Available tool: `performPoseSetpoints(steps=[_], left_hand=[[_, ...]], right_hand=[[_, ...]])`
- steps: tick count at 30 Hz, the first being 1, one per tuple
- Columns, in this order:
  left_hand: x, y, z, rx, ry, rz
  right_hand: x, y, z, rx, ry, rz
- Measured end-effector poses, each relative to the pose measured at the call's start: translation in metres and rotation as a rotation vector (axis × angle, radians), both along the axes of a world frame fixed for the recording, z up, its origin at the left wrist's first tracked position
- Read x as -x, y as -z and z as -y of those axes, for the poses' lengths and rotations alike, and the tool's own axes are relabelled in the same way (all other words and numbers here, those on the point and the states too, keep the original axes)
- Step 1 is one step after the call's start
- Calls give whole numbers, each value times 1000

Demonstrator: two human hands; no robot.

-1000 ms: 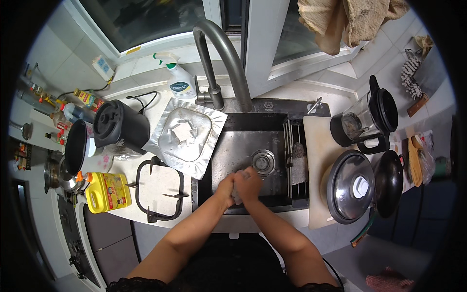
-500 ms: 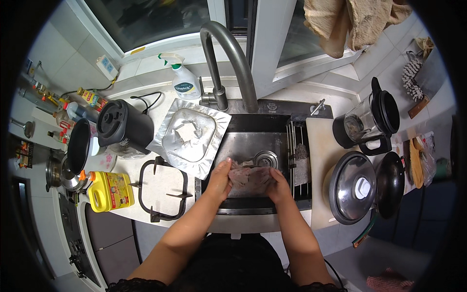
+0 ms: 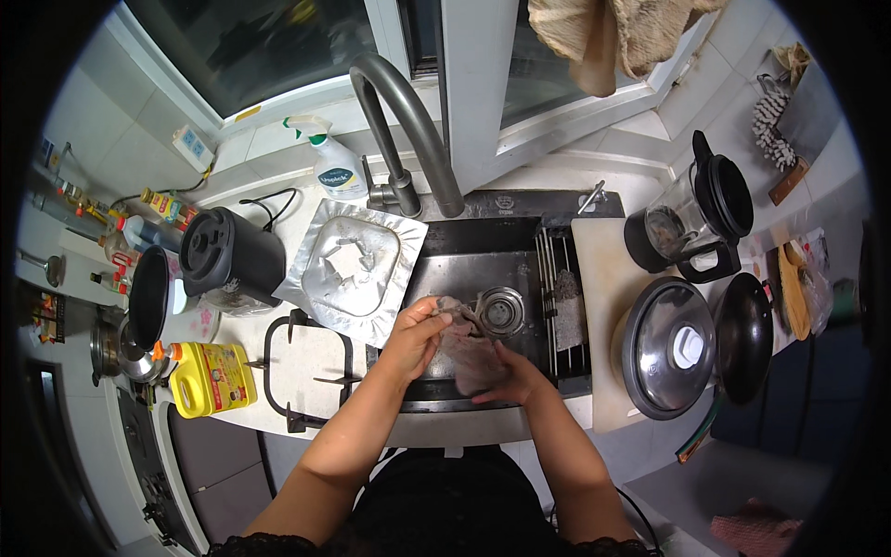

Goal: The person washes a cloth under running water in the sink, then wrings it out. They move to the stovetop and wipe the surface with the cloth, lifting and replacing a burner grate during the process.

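A thin, wet-looking greyish-pink cloth (image 3: 475, 360) hangs between my two hands over the sink basin (image 3: 441, 271). My left hand (image 3: 415, 340) is closed on its bunched upper end, thumb on top. Down at the cloth's lower right edge, my right hand (image 3: 518, 375) grips it, with some fingers hidden behind. Just beyond the cloth lies the round drain (image 3: 502, 311). Over the basin's far side arches a grey faucet (image 3: 408, 121).
Left of the sink are a foil burner liner (image 3: 351, 252), a pan support (image 3: 348, 367) and a yellow jug (image 3: 215, 376). A metal rack (image 3: 549, 306) spans the basin's right side. Farther right stand a cutting board (image 3: 601, 269), a lidded pot (image 3: 670, 348) and a blender jug (image 3: 670, 227).
The cloth has gone from stretched level between both hands to hanging at a slant. My right hand has moved lower and slightly left; the whole view has shifted a little.
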State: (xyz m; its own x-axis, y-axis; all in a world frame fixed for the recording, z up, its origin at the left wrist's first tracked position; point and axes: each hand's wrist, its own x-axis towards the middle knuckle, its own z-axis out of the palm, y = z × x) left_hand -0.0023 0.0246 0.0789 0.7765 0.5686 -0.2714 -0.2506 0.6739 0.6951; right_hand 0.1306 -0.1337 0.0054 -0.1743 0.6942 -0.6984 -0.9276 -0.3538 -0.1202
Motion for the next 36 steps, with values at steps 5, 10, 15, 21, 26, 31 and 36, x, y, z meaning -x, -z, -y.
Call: performPoseSetpoints(steps=[5, 10, 15, 21, 26, 31, 36], left_hand=[[5, -2, -8, 1, 8, 46], [32, 47, -11, 142, -176, -100], [21, 57, 12, 485, 84, -88], [5, 75, 27, 678, 47, -87], [-1, 68, 15, 662, -68, -329], [6, 101, 26, 615, 72, -84], [-19, 71, 42, 622, -42, -324]], right_hand=[[-6, 52, 15, -352, -130, -33], [-14, -28, -6, -387, 79, 309], [-3, -41, -23, -487, 293, 221], [-11, -27, -28, -241, 206, 236], [3, -11, -32, -53, 146, 1111], [62, -35, -54, -397, 184, 2039], [60, -1, -65, -73, 321, 1861]])
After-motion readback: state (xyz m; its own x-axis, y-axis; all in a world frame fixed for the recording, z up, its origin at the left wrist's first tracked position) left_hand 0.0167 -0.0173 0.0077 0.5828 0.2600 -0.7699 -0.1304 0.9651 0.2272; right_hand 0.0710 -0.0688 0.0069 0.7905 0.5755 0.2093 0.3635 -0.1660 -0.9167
